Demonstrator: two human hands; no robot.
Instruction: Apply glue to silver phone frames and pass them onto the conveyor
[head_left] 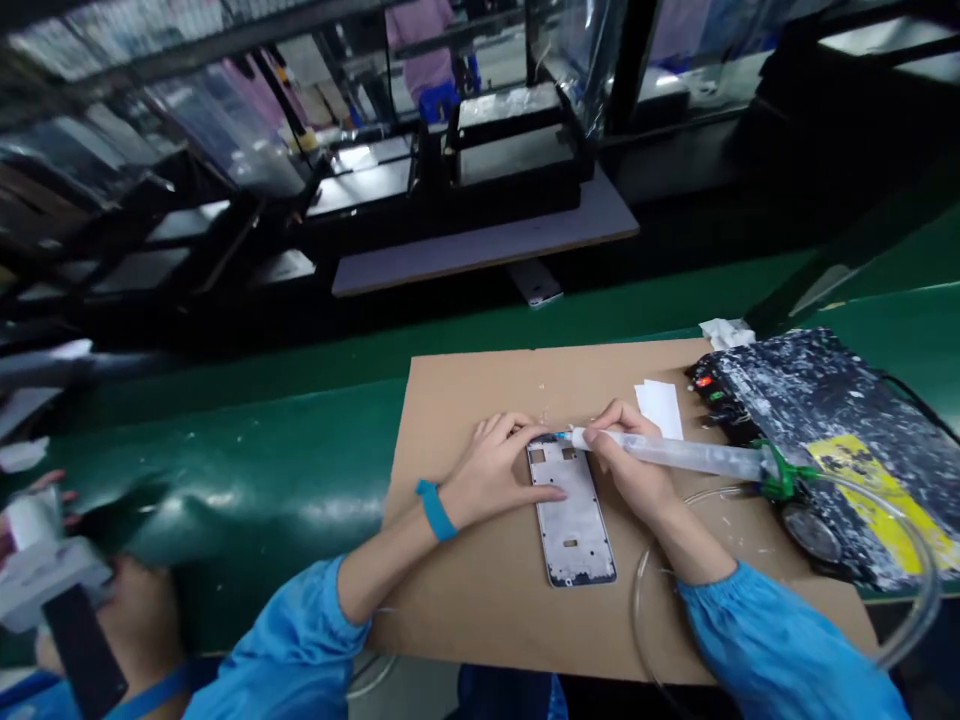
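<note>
A flat grey metal phone frame with small cutouts and dark ends lies on the brown cardboard sheet. My left hand, a blue band at its wrist, holds the frame's upper left part, with the thumb across its face and the fingers at the top edge. Pinched in my right hand is a translucent dispensing syringe, held nearly level. Its tip points left at the frame's top edge, beside my left fingertips; whether it touches cannot be seen. A green cap joins the syringe to a clear hose.
Right of the cardboard stands a speckled dispenser box with a yellow label, lights and a round gauge. White paper lies near it. Another person's hand holds a pale device at lower left. Black trays stand on a shelf behind.
</note>
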